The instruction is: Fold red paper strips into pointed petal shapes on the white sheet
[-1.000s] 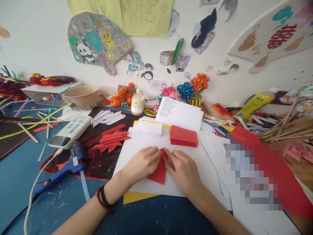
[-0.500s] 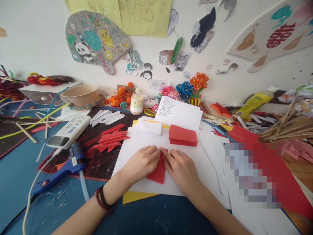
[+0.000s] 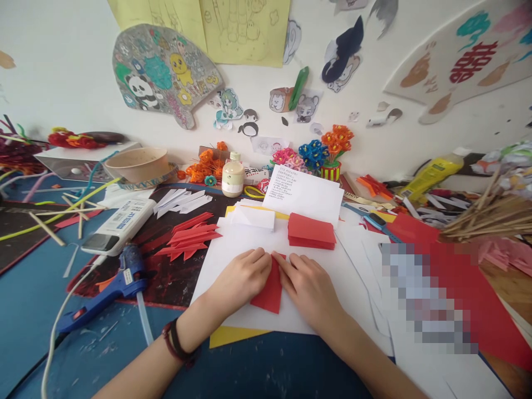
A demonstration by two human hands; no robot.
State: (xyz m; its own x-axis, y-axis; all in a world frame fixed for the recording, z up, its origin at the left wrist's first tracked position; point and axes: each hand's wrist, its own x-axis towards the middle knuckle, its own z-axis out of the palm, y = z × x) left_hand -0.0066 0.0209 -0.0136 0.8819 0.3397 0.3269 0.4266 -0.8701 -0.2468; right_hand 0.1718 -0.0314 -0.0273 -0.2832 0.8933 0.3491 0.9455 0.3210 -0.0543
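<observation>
A red paper piece [image 3: 269,293] lies on white sheets [image 3: 233,321] between my hands. My left hand [image 3: 248,272] is closed at its left and top edge, fingers curled and pressed together on the paper. On the right side, my right hand [image 3: 307,280] has its index finger stretched out to the paper's top corner, the other fingers bent. Just beyond my hands sits a stack of red paper [image 3: 311,230], with folded white paper [image 3: 252,219] to its left. Folded red strips [image 3: 191,235] lie on the dark mat to the left.
At left are a blue glue gun [image 3: 108,288] with its cord, a white power strip [image 3: 120,227] and a beige bowl [image 3: 137,162]. A bottle [image 3: 233,176] and paper flowers stand along the wall. Sticks [image 3: 477,210] and a large red sheet [image 3: 494,316] are at right.
The view has shifted very slightly. My hands and the red paper keep nearly the same positions.
</observation>
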